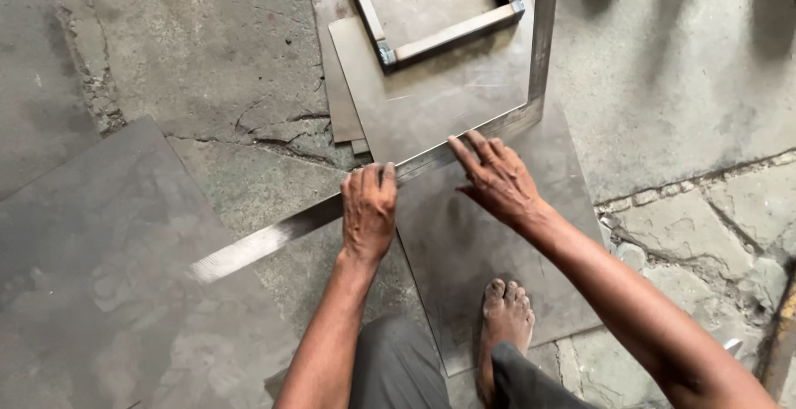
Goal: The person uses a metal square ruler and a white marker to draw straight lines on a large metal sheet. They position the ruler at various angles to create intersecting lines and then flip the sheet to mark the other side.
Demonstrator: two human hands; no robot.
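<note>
Hands first: your left hand (369,210) lies palm-down on the long steel square (332,210), fingers curled over its far edge, pressing rather than clenched around it. Your right hand (497,179) is flat and released, fingers spread on the metal sheet (464,243) with the fingertips touching the square's blade. The square runs diagonally across the cracked concrete floor (215,69), its corner lying near the sheet's far right corner, its other arm pointing away from you. Your bare foot (506,318) rests on the sheet's near part. Beyond the square lie more plates carrying a square metal frame (439,36).
</note>
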